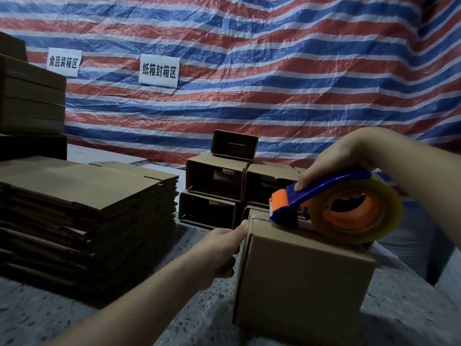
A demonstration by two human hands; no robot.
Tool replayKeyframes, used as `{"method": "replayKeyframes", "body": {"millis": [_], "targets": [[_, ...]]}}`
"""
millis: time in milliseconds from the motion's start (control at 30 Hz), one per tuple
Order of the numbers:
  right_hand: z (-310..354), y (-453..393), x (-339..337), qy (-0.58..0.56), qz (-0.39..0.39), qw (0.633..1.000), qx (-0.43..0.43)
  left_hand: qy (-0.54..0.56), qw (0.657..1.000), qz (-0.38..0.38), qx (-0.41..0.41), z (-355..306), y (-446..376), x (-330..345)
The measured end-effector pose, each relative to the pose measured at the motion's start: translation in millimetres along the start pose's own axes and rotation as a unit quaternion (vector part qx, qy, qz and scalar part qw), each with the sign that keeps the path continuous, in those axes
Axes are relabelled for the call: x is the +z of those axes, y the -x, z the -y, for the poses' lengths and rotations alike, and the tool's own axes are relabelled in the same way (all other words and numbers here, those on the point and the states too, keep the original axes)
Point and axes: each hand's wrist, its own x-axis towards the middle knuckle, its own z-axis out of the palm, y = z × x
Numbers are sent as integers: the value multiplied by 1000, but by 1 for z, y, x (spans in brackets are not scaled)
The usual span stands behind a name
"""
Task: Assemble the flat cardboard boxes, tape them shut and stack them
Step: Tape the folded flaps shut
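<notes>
Atop box edge, right hand's dispenser.

head cam | worn on head | faces forward and down | close over box | tarp wall behind

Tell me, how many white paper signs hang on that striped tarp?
2: one sign at far left beside the tall cardboard stack, the other sign to its right. None seems hidden.
</notes>
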Motion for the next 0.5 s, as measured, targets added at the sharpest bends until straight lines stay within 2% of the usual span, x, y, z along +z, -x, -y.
{"method": "replayKeyframes", "body": {"millis": [133, 300, 333, 400, 467, 500], "targets": [[-1, 0, -1, 1, 4, 1000, 0, 5, 999, 12, -33, 8, -2, -1], [-1, 0, -1, -2, 9, 1000, -4, 15, 994, 96, -58, 12, -4, -5], [-1, 0, -1, -2, 10, 1000, -5, 20, 995, 77, -59, 9, -4, -5], [-1, 1, -1, -4, 10, 1000, -6, 12, 999, -19, -36, 0, -3, -4], [-2, 1, -1, -7, 8, 1000, -7, -15, 992, -120, 38, -13, -2, -1], [-2, 1, -1, -8, 6, 1000, -9, -15, 986, -143, 84, -21, -2, 1]]}}
